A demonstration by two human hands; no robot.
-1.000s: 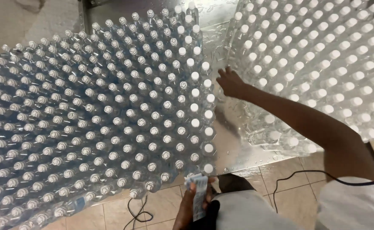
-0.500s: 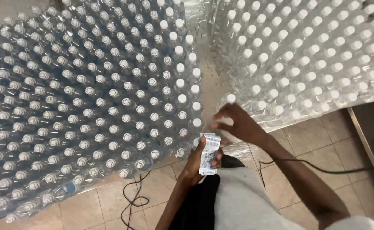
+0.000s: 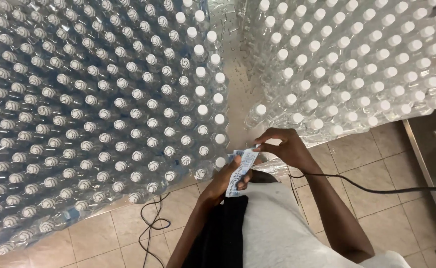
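Below the head camera, we see our left hand (image 3: 226, 179) closed around the lower part of a strip of white labels with blue print (image 3: 240, 171), thumb and fingers pinching it upright just in front of our body. Our right hand (image 3: 283, 146) curls over the strip's upper end, its fingertips narrowed onto the top edge, so both hands grip the same strip. It sits at the near edge of the tabletop (image 3: 238, 94), in the bare wet gap between two blocks of bottles.

To the left stands a dense block of clear plastic water bottles with swirl-patterned caps (image 3: 94, 114), too many to count, with two columns of plain white caps along its right edge. To the right stands a second block of bottles with plain white caps (image 3: 357, 59), likewise beyond counting. One black cable (image 3: 377, 189) runs from our right forearm to the right edge of the view, and another black cable (image 3: 151, 226) loops on the tiled floor (image 3: 367, 164).
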